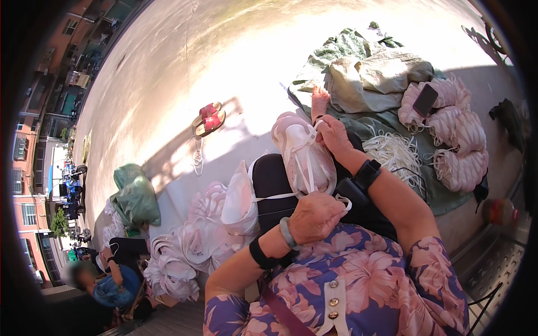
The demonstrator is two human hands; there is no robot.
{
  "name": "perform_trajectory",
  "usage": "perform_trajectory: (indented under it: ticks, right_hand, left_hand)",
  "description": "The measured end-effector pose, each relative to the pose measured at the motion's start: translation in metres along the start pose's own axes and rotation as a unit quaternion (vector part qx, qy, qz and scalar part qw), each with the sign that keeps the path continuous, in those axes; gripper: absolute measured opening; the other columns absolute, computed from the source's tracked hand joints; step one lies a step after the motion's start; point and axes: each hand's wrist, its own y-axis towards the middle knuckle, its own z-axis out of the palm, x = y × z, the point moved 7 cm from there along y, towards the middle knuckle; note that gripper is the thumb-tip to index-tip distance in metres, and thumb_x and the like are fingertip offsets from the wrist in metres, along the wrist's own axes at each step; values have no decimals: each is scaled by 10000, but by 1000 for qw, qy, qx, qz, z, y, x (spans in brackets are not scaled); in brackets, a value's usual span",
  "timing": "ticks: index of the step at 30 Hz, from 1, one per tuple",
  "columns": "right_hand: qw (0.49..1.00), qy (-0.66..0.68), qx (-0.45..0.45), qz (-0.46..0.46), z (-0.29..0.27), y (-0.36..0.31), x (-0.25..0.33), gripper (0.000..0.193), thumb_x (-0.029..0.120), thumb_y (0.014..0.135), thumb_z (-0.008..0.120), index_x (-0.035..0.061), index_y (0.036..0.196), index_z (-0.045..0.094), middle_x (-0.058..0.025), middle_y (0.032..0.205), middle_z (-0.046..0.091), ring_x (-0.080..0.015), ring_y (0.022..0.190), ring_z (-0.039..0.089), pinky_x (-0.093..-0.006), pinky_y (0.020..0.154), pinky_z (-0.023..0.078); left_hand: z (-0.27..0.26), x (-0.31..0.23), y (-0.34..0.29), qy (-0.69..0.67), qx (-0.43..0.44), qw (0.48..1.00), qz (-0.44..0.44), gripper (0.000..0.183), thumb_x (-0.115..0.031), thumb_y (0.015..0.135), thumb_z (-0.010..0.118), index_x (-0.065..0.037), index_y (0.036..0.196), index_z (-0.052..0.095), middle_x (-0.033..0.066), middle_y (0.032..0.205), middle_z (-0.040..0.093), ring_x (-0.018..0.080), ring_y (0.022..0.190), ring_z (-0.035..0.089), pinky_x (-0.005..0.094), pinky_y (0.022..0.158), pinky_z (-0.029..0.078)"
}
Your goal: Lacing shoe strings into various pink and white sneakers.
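Across my lap lies a white and pale pink shoe upper (292, 147), its toe pointing away from me. A white shoelace (310, 176) runs along its front. My left hand (314, 219) is closed on the lace at the near end of the shoe, and a loop sticks out beside the fingers. Near the far end, my right hand (335, 137) pinches the lace at the shoe's right side; its fingertips are partly hidden. Another white upper (241, 203) rests left of my thigh, with a lace stretching from it toward my left hand.
Nested uppers are stacked at left (193, 238) and right (468, 137). A phone (425, 101) tops the right stack, beside a heap of white laces (392, 154). Farther off are sacks (386, 73), red sandals (210, 120) and a green bag (134, 193). Another person (115, 288) sits left.
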Motion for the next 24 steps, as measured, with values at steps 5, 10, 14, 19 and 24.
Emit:
perform_trajectory:
  ticks: [5, 10, 14, 19, 24]
  right_hand:
    - [979, 95, 126, 126, 7, -19, 2, 182, 176, 867, 516, 57, 739, 568, -5, 618, 538, -54, 511, 470, -202, 452, 363]
    - [975, 104, 189, 54, 9, -22, 6, 97, 128, 843, 573, 46, 807, 612, 22, 648, 556, -34, 547, 477, -187, 489, 374]
    - [945, 161, 280, 51, 12, -24, 9, 82, 45, 797, 613, 34, 874, 637, 38, 693, 574, -31, 586, 501, -185, 528, 402]
    - [951, 106, 283, 57, 11, -20, 11, 73, 28, 772, 632, 35, 845, 641, 28, 659, 568, -35, 611, 519, -186, 542, 414]
    - [968, -68, 224, -86, 18, -16, 13, 112, 125, 752, 648, 21, 786, 626, -57, 614, 583, -132, 596, 581, -279, 549, 449]
  left_hand:
    - [-7, 2, -6, 8, -19, 1000, -4, 66, -74, 760, 612, -53, 822, 608, 103, 687, 558, 296, 618, 543, 367, 564, 413]
    - [-9, -1, -5, 3, -39, 999, 16, 102, -56, 751, 617, -51, 853, 608, 105, 682, 553, 293, 615, 545, 364, 558, 413]
    - [-9, 2, -6, -1, -52, 999, 5, 60, -93, 750, 598, -48, 791, 599, 118, 658, 544, 305, 615, 537, 372, 556, 399]
    - [-9, 5, -12, 1, -36, 999, 1, 91, -52, 764, 612, -44, 854, 610, 113, 690, 567, 298, 617, 554, 353, 562, 425]
    - [-11, 15, -15, -111, -47, 989, -85, 81, -85, 826, 593, -9, 845, 613, 90, 661, 576, 217, 562, 552, 279, 534, 426]
